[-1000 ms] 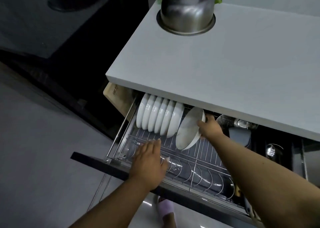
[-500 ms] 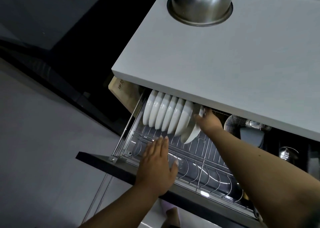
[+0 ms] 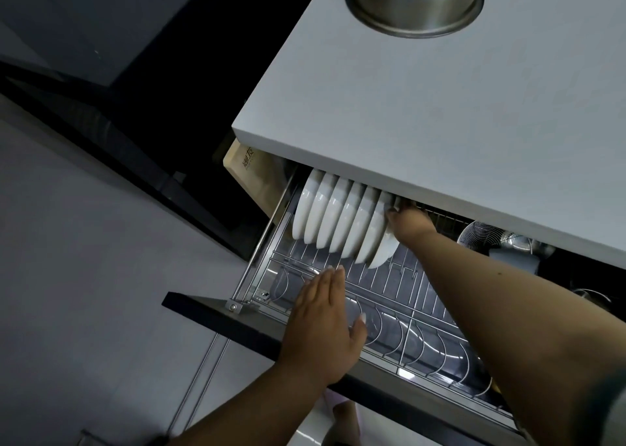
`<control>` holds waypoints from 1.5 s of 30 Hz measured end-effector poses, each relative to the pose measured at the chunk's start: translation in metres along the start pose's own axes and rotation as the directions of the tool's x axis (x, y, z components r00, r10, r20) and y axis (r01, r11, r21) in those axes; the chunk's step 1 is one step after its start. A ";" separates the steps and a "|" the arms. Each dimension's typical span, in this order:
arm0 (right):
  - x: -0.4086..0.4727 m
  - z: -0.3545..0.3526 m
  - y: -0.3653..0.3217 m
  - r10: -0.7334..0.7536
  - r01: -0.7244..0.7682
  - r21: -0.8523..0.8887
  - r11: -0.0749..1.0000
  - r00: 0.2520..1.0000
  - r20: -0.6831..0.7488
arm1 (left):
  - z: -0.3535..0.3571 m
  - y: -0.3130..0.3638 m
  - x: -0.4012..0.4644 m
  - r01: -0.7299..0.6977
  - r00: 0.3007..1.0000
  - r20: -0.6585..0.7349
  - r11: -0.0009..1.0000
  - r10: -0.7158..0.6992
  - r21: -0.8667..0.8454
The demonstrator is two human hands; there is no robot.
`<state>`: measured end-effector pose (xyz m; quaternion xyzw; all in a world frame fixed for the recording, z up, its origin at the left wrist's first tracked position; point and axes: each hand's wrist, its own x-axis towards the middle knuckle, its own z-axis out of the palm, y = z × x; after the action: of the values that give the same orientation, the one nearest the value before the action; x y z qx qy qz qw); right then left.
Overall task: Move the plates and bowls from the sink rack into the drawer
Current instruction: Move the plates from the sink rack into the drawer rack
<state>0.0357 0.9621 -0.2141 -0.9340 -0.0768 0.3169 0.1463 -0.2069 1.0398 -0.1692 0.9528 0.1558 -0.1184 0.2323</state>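
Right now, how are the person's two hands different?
The left hand lies flat and open over the front of the wire rack, holding nothing; the right hand reaches to the back, under the countertop, fingers on the last white bowl in the row. The left hand is nearer the camera; the right hand is partly hidden. Both are bare and inside the open drawer.

Pale grey countertop [image 3: 440, 113], grey tiled floor [image 3: 84, 259], dim light, dark cabinetry [image 3: 142, 83]
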 end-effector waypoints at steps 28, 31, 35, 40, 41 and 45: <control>-0.292 -0.119 0.296 0.218 0.099 0.574 0.813 0.861 -0.458 | 0.044 0.294 -0.004 -0.525 0.842 0.119 0.850 0.526 -0.039; -0.334 -0.131 0.366 0.364 0.049 0.644 0.764 0.791 -0.492 | 0.069 0.367 -0.020 -0.622 0.772 0.128 0.781 0.622 -0.046; -0.392 -0.137 0.457 0.514 0.034 0.726 0.687 0.683 -0.518 | 0.111 0.463 -0.054 -0.728 0.663 0.164 0.680 0.730 -0.087; -0.459 -0.139 0.551 0.642 0.021 0.776 0.630 0.548 -0.536 | 0.170 0.565 -0.102 -0.823 0.524 0.209 0.554 0.825 -0.125; -0.471 -0.138 0.567 0.663 0.021 0.787 0.616 0.526 -0.533 | 0.180 0.582 -0.111 -0.840 0.498 0.216 0.529 0.840 -0.123; -0.512 -0.134 0.619 0.735 0.022 0.827 0.562 0.445 -0.511 | 0.209 0.638 -0.140 -0.874 0.429 0.238 0.466 0.872 -0.134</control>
<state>-0.2536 0.2256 -0.0206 -0.8072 0.3615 -0.1355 0.4465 -0.1441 0.3675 -0.0490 0.8705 -0.3930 -0.1120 0.2742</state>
